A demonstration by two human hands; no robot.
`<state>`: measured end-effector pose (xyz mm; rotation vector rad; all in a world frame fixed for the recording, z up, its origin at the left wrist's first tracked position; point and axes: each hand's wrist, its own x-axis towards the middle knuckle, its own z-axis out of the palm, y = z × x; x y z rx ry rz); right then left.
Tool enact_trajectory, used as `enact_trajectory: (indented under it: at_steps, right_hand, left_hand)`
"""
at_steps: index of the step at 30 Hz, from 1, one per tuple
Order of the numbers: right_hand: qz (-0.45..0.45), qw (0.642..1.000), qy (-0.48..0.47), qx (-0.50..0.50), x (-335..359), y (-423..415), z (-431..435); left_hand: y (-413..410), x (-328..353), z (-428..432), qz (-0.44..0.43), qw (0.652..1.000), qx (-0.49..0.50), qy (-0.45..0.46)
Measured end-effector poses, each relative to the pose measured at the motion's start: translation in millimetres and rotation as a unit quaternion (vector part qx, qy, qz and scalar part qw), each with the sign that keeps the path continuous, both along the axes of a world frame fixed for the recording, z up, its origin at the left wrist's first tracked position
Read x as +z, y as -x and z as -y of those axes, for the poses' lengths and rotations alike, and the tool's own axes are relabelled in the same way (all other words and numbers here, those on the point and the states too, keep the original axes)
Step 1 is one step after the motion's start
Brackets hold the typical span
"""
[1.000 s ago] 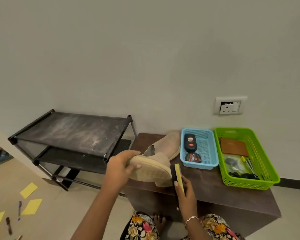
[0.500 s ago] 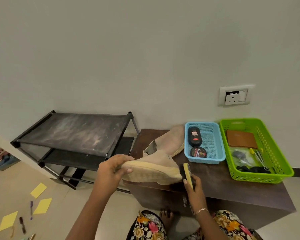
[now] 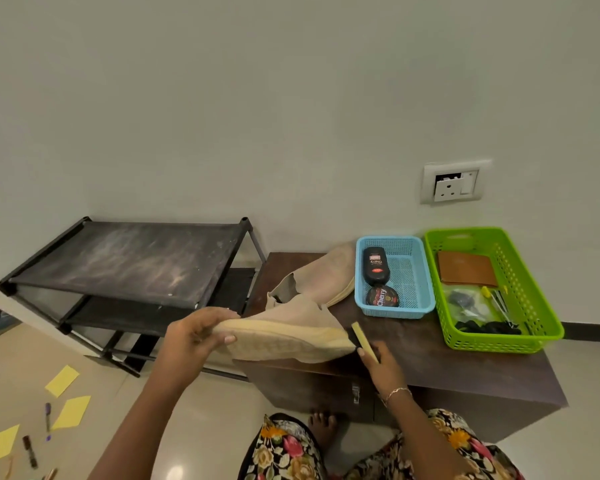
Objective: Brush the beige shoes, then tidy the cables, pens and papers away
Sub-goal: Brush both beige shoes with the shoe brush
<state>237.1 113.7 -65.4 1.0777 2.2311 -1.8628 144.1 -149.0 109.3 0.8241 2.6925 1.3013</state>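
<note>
We hold one beige shoe [image 3: 284, 336] sole-up in our left hand [image 3: 191, 337], fingers curled round its heel end. Our right hand [image 3: 383, 365] grips the yellow-backed brush [image 3: 361, 336], bristles against the shoe's toe. Just beyond both hands the second beige shoe [image 3: 323, 277] lies on the dark surface [image 3: 413, 351]. Past our right hand stand a blue basket [image 3: 395, 312] and a green basket [image 3: 499, 344]. Below and outside our left hand, yellow papers [image 3: 62, 381] and pens [image 3: 48, 415] lie on the floor [image 3: 125, 403].
</note>
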Motion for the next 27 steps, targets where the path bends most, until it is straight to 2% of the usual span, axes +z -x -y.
enact_trajectory:
  at_steps: [3,6,8,12,14,15,18,21,23,27]
  right_hand:
    - [0.011,0.999,0.033,-0.008,-1,6,-5]
    - [-0.068,0.996,0.049,-0.013,12,5,6]
    - [-0.088,0.995,0.04,0.003,15,-5,14]
    - [0.022,0.997,0.069,-0.034,6,-15,0]
    - [0.044,0.99,0.122,-0.06,6,-13,-4]
    - [0.04,0.979,0.183,-0.084,8,-12,-4]
    - [-0.008,0.906,0.383,-0.178,19,-21,-6]
    - [-0.099,0.833,0.496,-0.224,34,-32,-14]
    - [-0.162,0.803,0.518,-0.247,50,-38,-19]
    - [-0.238,0.807,0.458,-0.287,80,-48,-43]
  left_hand:
    - [-2,-2,7,-0.007,1.0,0.004,0.014]
    - [-6,-7,11,0.001,1.0,0.018,0.014]
    - [-7,-8,10,0.002,1.0,0.022,0.014]
    - [-10,-1,0,-0.001,1.0,0.005,0.011]
    - [-13,3,-3,-0.003,1.0,0.001,0.0]
    - [-14,5,-2,-0.002,1.0,-0.003,-0.016]
    - [-17,11,8,0.043,0.996,-0.006,-0.082]
    - [-22,16,14,0.106,0.985,-0.042,-0.132]
    - [-26,14,11,0.127,0.982,-0.052,-0.129]
    - [-30,-11,-6,0.07,0.997,-0.004,-0.038]
